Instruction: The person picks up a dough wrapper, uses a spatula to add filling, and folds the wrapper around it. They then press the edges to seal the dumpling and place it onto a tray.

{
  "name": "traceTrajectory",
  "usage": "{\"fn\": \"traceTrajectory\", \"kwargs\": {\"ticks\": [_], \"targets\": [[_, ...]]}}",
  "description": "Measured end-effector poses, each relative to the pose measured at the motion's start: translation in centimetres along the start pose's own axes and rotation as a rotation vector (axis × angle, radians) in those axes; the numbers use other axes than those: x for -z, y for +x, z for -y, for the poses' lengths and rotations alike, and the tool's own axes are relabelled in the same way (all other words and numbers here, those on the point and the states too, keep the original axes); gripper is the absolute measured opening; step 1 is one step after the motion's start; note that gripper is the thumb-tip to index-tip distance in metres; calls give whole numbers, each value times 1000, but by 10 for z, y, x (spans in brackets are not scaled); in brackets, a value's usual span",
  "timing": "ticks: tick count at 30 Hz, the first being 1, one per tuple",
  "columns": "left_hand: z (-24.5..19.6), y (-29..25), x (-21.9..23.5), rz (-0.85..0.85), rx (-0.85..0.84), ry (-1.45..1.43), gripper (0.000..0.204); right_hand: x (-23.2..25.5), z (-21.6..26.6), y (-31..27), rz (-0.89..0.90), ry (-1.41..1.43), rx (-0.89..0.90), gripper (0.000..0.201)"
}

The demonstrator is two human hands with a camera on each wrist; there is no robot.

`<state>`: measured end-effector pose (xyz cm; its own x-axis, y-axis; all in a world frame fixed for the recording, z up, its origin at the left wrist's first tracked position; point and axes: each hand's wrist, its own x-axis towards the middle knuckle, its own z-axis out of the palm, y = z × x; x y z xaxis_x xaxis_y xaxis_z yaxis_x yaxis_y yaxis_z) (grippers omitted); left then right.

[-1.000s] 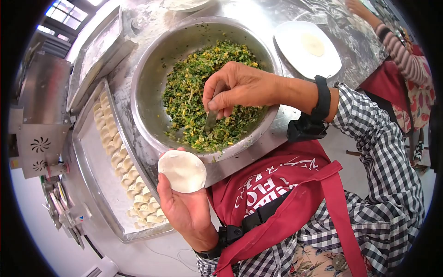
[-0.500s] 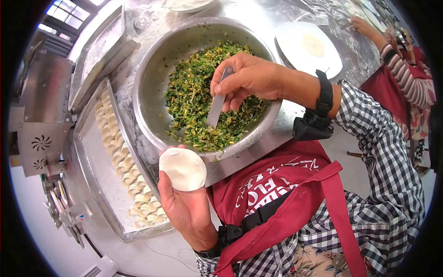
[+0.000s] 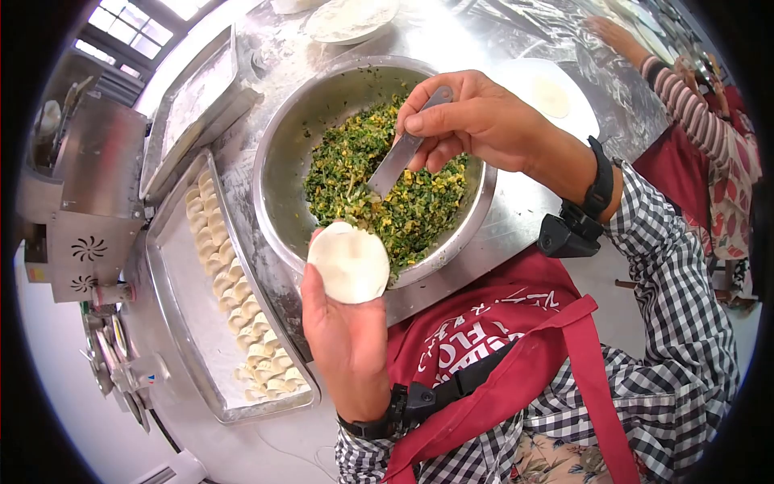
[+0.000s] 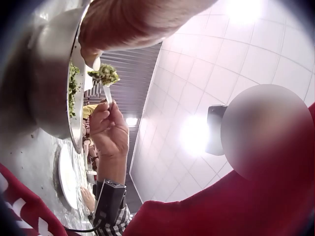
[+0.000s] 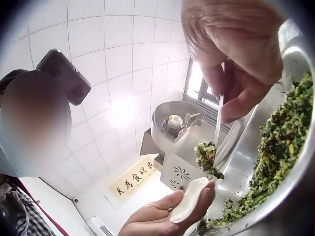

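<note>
A thin round dumpling wrapper (image 3: 348, 264) lies across the fingers of my left hand (image 3: 348, 347), beside the bowl's near rim. In the right wrist view, thumb and fingers curve around this slightly cupped wrapper (image 5: 189, 199). My right hand (image 3: 488, 121) pinches a flat metal spatula (image 3: 401, 164) over the bowl. On the spatula's tip sits a lump of filling (image 5: 206, 158), close above the wrapper's edge. Chopped green-and-yellow filling (image 3: 431, 202) fills part of the large steel bowl (image 3: 280, 173).
Left of the bowl, a metal tray (image 3: 189, 323) holds rows of folded dumplings (image 3: 234, 294). Behind it stands a floured tray (image 3: 189, 105). A white plate (image 3: 582, 113) with a round wrapper is at the right, a flour dish (image 3: 355, 24) at the back. Another person's arm (image 3: 629, 40) reaches in at far right.
The spatula has come up out of the filling with a lump on its tip. My left hand and the wrapper now overlap the bowl's near rim, nearer the spatula.
</note>
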<state>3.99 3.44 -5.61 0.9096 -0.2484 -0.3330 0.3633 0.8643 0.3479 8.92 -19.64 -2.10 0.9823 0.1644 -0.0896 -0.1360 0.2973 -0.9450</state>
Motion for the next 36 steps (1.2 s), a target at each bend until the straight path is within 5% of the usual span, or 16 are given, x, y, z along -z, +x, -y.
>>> {"fn": "traceTrajectory", "kwargs": {"ticks": [7,10,14,18,23,36], "targets": [[11,7,-14,-33,91,-5,40,-16,-13,-19,14,-262,191,15],[13,8,-18,-62,81,23,40,-16,-22,-26,52,-756,744,17],[11,12,-11,-17,107,4,40,-28,-37,-35,82,-889,1004,14],[8,14,-7,79,154,14,40,-32,-45,-47,172,-1064,1108,15],[9,15,-5,-43,142,53,38,-31,-50,-50,222,-1117,1171,12],[12,11,-7,-37,55,16,37,-18,-33,-64,6,-952,1046,16]]}}
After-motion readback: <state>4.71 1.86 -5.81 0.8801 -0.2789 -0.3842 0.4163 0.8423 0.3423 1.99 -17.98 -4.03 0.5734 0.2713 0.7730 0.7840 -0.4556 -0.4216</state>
